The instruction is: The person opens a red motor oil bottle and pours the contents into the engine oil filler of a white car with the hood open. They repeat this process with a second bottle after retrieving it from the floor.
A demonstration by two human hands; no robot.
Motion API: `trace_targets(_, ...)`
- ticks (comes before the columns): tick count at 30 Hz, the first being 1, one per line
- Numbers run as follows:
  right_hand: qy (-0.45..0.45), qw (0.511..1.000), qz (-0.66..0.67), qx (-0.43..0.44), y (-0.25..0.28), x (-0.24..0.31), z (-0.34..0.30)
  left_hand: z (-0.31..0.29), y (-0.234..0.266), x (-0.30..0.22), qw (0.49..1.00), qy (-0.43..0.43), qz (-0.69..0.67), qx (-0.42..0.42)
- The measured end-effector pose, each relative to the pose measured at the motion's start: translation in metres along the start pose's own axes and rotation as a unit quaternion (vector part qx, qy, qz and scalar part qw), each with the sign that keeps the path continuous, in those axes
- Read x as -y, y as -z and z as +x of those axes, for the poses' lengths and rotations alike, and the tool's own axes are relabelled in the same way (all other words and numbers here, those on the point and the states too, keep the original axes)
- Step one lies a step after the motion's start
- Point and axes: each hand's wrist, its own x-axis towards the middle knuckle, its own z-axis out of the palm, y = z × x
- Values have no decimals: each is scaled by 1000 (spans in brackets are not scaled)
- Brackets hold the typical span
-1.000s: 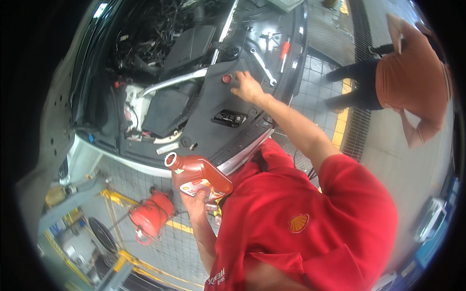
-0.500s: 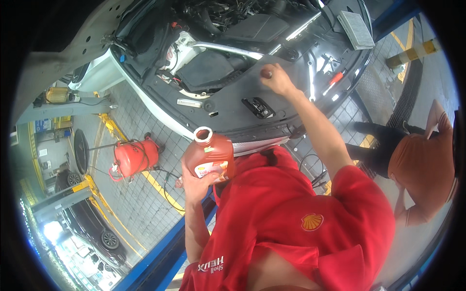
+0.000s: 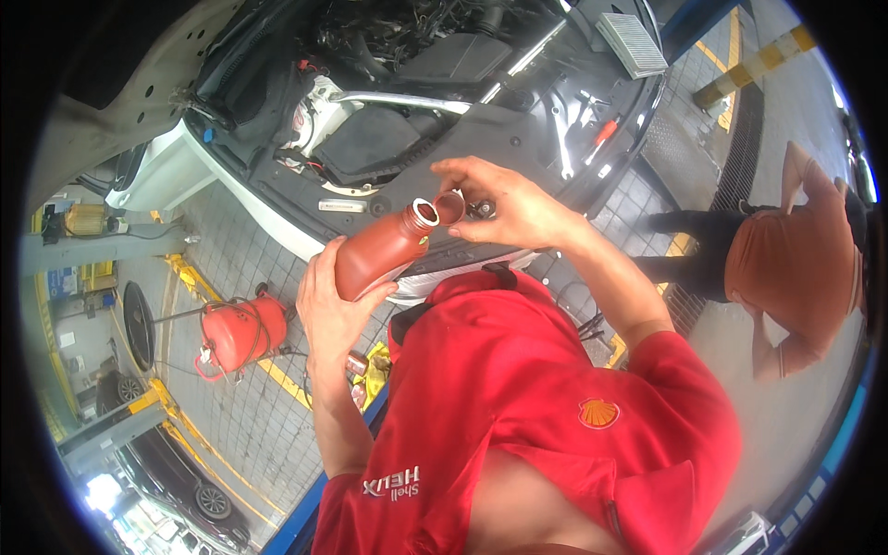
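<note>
Red-brown plastic: gripping a bottle (image 3: 377, 254) with the left hand (image 3: 328, 303), tilted near the front edge of an open engine bay (image 3: 375, 143), and pinching a cap (image 3: 450, 209) between thumb and fingers of the right hand (image 3: 525, 209), just beside the mouth (image 3: 425, 213). Could spill if tipped further, or drop the cap through a loose pinch. Impossible to tell how full, or whether touching at the rim.

Here's the broad dark-grey plastic panel (image 3: 507, 137) across the car's front, loaded up: a long silver metal wrench (image 3: 561, 141), a red-handled screwdriver (image 3: 607, 132) near it, a small shiny metal tool (image 3: 583, 111), blurred, between them, and a pale pleated rectangular filter (image 3: 634, 44)! Below, the grey tiled floor (image 3: 248, 425) carries a rounded red tank (image 3: 231, 335).
</note>
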Motion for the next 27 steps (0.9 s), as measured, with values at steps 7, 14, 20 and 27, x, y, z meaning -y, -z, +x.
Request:
trace_targets(7,-2,999,-41,-19,-24,2,-4,2,1,26,995,-63,66,32)
trace_targets(14,24,993,-117,25,-41,1,5,1,10,44,995,-59,45,62)
trace_targets(20,28,979,-191,71,-44,3,16,1,11,56,995,-49,27,78)
trace_targets(27,-261,963,-59,16,-54,8,25,-1,-2,57,990,-134,48,-17)
